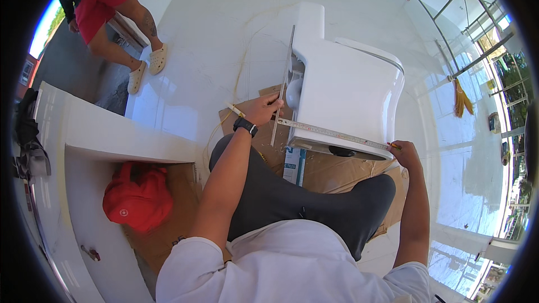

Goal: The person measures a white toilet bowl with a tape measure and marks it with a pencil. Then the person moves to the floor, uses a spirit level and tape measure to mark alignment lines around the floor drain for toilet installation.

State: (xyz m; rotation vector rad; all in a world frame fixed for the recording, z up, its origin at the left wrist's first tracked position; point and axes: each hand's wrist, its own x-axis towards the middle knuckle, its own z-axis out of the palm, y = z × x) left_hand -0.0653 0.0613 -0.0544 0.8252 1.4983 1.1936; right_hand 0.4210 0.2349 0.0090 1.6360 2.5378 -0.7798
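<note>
A white toilet (pixel 348 90) lies tipped over in front of me, its open underside edge toward me. Across its back end stands a long thin straightedge (pixel 291 50), with my left hand (pixel 263 110) closed around it. A measuring tape blade (pixel 331 133) stretches from beside my left fingers along the toilet's near edge to its right end. There my right hand (pixel 407 154) pinches a small yellowish pencil-like stick (pixel 394 146), its fingers against the tape's end. Whether my left fingers also press the tape is hard to see.
Brown cardboard (pixel 337 171) lies beneath the toilet, with a white-and-blue bag (pixel 293 165) on it. A red bag (pixel 137 196) sits in a low recess at left. Another person in red shorts (pixel 106 0) stands far left. Scaffolding (pixel 449 28) and a broom (pixel 462 101) are right.
</note>
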